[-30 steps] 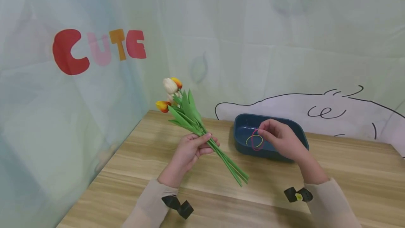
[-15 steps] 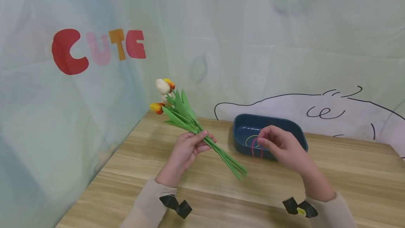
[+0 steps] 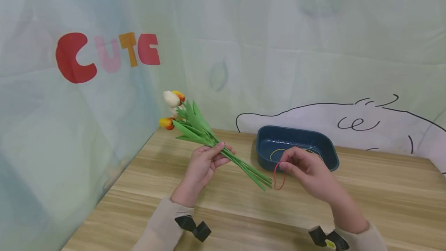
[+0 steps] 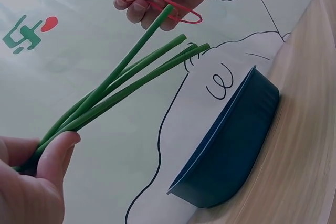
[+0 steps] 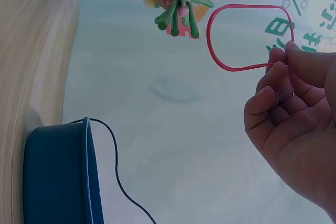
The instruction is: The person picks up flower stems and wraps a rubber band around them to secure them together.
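Note:
My left hand (image 3: pixel 205 165) grips a bunch of tulips (image 3: pixel 195 123) by their green stems, thumb on top. White and orange-yellow blooms point up to the left, while the stem ends (image 4: pixel 184 45) slant down to the right. Between thumb and fingertips, my right hand (image 3: pixel 310 173) pinches a red rubber band (image 3: pixel 275 177). The band hangs as a loose loop just right of the stem ends, apart from them in the right wrist view. Behind the right hand stands a dark blue tray (image 3: pixel 261 154), partly hidden by that hand.
A yellow rubber band (image 3: pixel 276 151) and other thin bands lie in the tray. The wooden table (image 3: pixel 226 212) reaches back to a printed cloth (image 3: pixel 261 69), which also hangs along the left side. Dark cube-like devices (image 3: pixel 193 227) sit at both wrists.
My right hand has drawn the red rubber band out from over the tray, toward me and down, closer to the stem ends. The tulips have shifted slightly left.

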`<state>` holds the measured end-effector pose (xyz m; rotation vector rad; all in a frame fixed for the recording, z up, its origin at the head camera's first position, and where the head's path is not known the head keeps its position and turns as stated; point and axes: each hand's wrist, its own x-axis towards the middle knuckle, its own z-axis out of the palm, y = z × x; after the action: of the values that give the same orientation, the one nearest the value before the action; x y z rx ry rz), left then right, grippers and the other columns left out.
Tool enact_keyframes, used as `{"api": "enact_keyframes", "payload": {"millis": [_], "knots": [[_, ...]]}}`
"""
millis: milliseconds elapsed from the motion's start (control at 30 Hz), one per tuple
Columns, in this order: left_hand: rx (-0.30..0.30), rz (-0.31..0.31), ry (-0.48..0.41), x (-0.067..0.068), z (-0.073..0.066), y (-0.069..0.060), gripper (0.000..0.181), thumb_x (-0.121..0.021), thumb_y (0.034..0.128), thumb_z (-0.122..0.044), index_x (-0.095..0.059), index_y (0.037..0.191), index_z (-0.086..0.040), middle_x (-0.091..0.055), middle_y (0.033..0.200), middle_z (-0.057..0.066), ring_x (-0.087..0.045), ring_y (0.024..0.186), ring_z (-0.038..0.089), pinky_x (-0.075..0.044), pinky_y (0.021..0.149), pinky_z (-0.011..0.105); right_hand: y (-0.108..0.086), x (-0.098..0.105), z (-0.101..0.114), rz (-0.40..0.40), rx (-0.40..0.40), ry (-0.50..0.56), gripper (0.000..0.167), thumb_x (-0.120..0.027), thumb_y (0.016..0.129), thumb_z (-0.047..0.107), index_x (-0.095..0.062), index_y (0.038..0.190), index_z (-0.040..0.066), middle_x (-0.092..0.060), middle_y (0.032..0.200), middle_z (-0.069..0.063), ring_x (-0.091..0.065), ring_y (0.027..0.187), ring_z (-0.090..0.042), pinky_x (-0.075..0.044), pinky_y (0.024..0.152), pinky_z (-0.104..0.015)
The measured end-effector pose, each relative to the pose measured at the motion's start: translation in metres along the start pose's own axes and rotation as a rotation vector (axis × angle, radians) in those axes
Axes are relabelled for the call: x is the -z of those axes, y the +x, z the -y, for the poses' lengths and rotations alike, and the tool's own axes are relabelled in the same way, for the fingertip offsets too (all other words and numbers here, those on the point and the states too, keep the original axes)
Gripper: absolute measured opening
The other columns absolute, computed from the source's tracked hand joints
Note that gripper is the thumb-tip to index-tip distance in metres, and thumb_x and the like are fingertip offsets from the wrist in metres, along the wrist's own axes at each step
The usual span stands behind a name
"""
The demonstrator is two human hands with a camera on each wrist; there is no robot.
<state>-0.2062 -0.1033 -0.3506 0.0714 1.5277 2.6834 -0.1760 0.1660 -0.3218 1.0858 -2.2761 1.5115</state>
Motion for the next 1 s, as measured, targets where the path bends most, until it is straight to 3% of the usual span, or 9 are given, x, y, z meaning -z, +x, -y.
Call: {"api": "enact_keyframes", "payload": {"millis": [333,600,1000], "knots": [[0.011,-0.005,-0.004,-0.004,0.002,-0.002,0.018,-0.051,0.0982,-0.001,-0.065,0.088,-0.002,-0.072,0.081,0.007,-0.072,0.081,0.016,-0.060,0.077,0.028,-0.002,-0.001,-0.001,0.019,0.004,0.017,0.003,-0.060,0.091,-0.003,-0.058,0.093,-0.002,-0.062,0.087,0.008,-0.059,0.073,-0.009,-0.052,0.061,-0.019],[0.028,0.012,-0.007,-0.009,0.002,-0.006,0.020,-0.050,0.0985,0.000,-0.066,0.086,-0.003,-0.072,0.080,0.007,-0.072,0.081,0.016,-0.060,0.076,0.027,-0.002,-0.002,0.002,0.008,0.002,0.004,0.011,-0.061,0.089,-0.007,-0.059,0.092,0.004,-0.057,0.083,0.008,-0.052,0.067,-0.005,-0.047,0.052,-0.026],[0.069,0.089,0.015,-0.016,0.006,-0.010,0.023,-0.049,0.0987,-0.001,-0.067,0.085,-0.007,-0.072,0.080,0.005,-0.072,0.080,0.015,-0.060,0.076,0.026,-0.003,-0.002,0.004,0.007,0.012,0.017,0.012,-0.061,0.089,-0.008,-0.058,0.092,0.004,-0.057,0.082,0.005,-0.051,0.066,-0.008,-0.045,0.051,-0.026]]}}
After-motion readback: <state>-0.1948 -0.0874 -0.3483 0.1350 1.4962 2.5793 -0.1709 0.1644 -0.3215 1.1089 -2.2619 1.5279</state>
